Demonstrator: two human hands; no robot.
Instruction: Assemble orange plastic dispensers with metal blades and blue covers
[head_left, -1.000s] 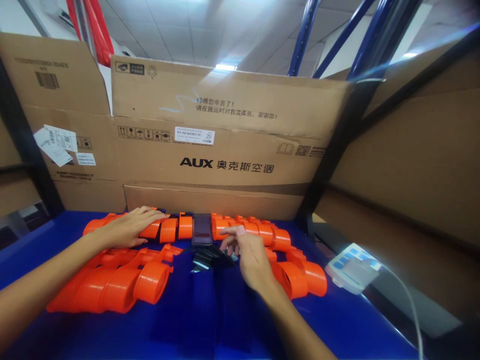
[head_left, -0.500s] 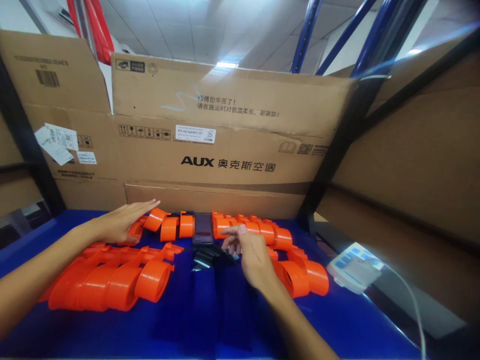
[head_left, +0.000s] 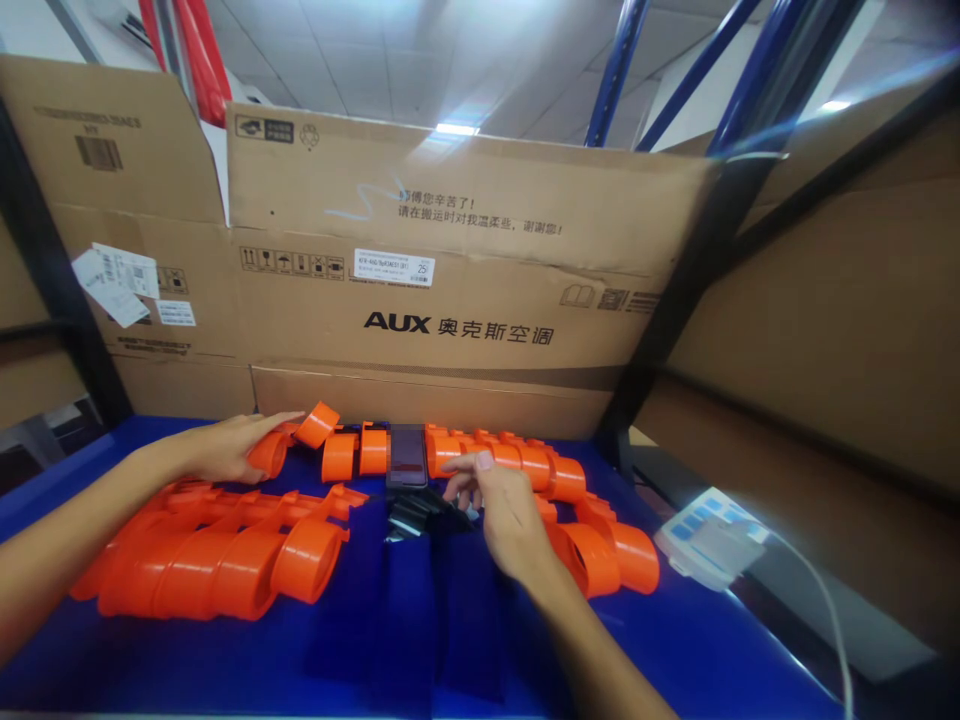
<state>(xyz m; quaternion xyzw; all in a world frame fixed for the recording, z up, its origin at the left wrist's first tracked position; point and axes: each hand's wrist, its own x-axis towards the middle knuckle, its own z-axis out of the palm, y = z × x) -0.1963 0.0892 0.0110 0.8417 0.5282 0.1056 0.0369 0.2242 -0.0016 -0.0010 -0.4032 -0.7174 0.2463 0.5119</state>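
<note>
The person's left hand (head_left: 225,447) is near the far left corner of the blue worktop (head_left: 615,660), its fingers held straight and its thumb spread away below them. One upright orange ring (head_left: 268,456) sits in the gap between thumb and fingers; I cannot tell whether the hand grips it. Just beyond the fingertips, a tilted orange ring (head_left: 318,424) leans at an angle; whether they touch it is unclear.

The right hand (head_left: 510,508) is right of the worktop's middle, index finger pointing left, the other fingers curled beneath. What those fingers hold, if anything, is hidden. Just left of them lies a crumpled, shiny black piece (head_left: 424,512), and behind that, toward the far edge, a dark phone (head_left: 407,457).

Two more orange rings (head_left: 340,455) stand left of the phone. To its right, a row of orange rings (head_left: 532,467) follows the far edge, passing behind the right hand. A larger orange cluster (head_left: 244,580) fills the left half, in front of the left hand; a smaller orange cluster (head_left: 634,558) sits toward the right edge.

At that right edge is a white power strip (head_left: 709,545) with a white cable (head_left: 829,610). Printed cardboard (head_left: 465,390) stands along the far edge.
</note>
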